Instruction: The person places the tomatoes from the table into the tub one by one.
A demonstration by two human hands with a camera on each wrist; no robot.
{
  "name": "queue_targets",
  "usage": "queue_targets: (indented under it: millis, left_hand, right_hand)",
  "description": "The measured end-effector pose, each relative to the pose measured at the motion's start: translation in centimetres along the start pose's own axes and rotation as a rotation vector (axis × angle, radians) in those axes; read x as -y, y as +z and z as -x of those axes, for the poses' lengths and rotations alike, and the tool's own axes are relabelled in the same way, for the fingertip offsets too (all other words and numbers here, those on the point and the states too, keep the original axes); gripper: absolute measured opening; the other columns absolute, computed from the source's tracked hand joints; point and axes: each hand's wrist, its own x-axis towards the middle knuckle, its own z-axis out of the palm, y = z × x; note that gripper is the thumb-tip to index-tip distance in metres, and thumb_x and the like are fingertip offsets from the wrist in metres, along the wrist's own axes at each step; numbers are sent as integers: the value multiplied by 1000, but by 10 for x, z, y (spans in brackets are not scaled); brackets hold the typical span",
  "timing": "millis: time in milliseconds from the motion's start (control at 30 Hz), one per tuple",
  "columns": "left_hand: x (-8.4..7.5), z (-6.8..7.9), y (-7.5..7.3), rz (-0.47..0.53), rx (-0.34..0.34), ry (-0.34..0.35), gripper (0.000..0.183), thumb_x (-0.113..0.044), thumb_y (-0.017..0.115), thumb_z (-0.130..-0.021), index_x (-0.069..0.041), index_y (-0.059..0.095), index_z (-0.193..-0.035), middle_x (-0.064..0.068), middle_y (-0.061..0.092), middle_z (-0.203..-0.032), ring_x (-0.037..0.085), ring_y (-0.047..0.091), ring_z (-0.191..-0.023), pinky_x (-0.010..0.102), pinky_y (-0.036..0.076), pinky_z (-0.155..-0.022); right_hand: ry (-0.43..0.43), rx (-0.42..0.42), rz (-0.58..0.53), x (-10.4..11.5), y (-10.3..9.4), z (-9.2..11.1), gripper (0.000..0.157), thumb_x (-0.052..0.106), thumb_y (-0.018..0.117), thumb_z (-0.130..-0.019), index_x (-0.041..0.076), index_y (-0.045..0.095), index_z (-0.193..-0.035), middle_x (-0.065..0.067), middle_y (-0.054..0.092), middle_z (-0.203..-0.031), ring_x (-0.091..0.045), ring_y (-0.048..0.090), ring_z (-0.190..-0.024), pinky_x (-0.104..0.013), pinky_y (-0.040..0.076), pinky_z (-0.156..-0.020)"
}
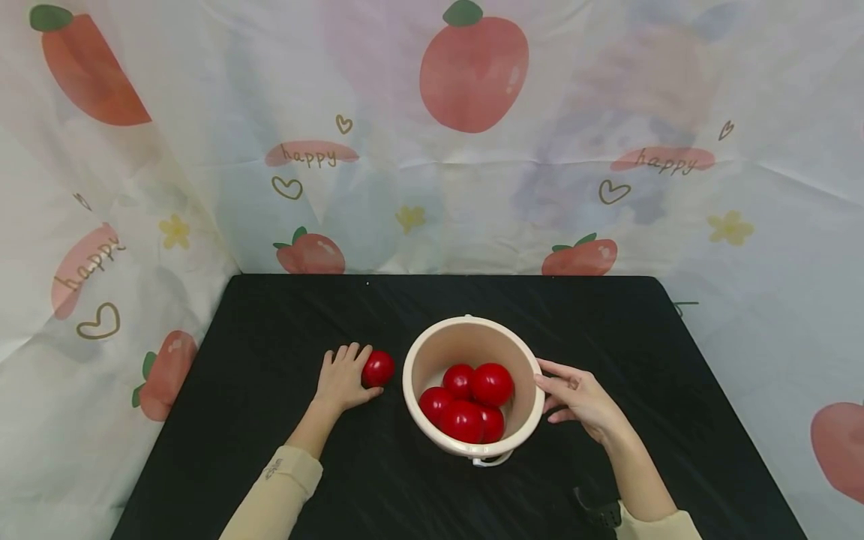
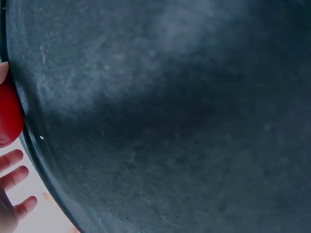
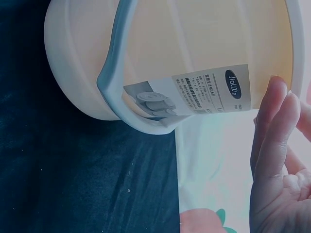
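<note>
A glossy red ball (image 1: 378,368) rests on the black-covered table, right of my left hand (image 1: 343,382). That hand's fingers are spread, with the ball between thumb and index finger. The left wrist view catches only part of the ball (image 2: 8,111), the thumb tip against it and straight fingertips (image 2: 17,177) below. Inside a cream bucket (image 1: 420,360) lie several similar red balls (image 1: 462,421). My right hand (image 1: 580,397) touches the bucket's right rim with extended fingers. In the right wrist view, its fingertips (image 3: 278,92) meet the bucket wall beside a printed label (image 3: 214,90).
The bucket's white handle (image 1: 493,460) hangs down at its near side. Black cloth covers the table (image 1: 297,307). A fruit-patterned curtain (image 1: 466,195) stands behind it and along the left. A dark strap (image 1: 604,514) is at the right wrist.
</note>
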Motion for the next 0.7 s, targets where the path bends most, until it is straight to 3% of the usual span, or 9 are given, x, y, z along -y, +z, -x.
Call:
queue_targets:
  millis: [200, 367, 700]
  left_hand:
    - [0, -4, -4, -14, -15, 12, 74, -52, 69, -65, -14, 49, -125, 9, 50, -118, 27, 42, -109, 53, 33, -94]
    - [-1, -11, -15, -20, -51, 21, 74, -53, 69, -64, -14, 49, -123, 9, 50, -118, 26, 43, -108, 52, 33, -94]
    - [-17, -24, -77, -46, -186, 71, 75, -55, 67, -65, -14, 47, -124, 8, 49, -118, 26, 42, -108, 49, 33, -93]
  right_hand:
    - [-8, 5, -1, 1, 0, 1, 60, 22, 59, -90, -4, 34, -138, -7, 67, -87, -14, 62, -64, -29, 54, -55]
    - [-10, 7, -7, 2, 0, 1, 61, 22, 59, -89, -5, 33, -138, -6, 66, -85, -13, 62, -63, -28, 54, -55]
    - [-7, 14, -5, 2, -1, 2, 61, 21, 59, -89, -5, 33, -137, -6, 66, -81, -16, 63, -63, -27, 54, -55]
